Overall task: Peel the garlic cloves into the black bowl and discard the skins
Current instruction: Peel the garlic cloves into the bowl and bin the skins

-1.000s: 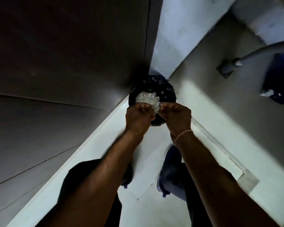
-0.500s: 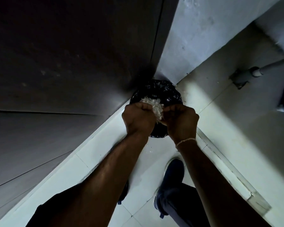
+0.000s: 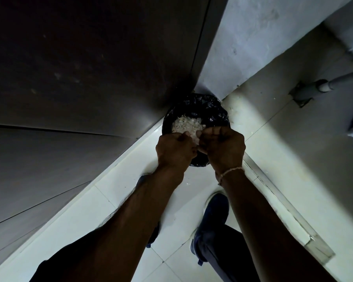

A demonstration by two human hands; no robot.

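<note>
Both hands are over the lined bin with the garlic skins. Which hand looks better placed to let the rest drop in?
Probably the left hand: the pale skins bunch at its fingers, directly above the bin. The right hand sits beside them.

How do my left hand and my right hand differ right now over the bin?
The right hand wears a pale string bracelet at the wrist; the left hand has a bare wrist. The left hand lies over the floor edge of the black-lined bin, while the right hand sits further over the bin's near rim. Both are curled, knuckles up, bunching the pale garlic skins between them above the bin.
</note>
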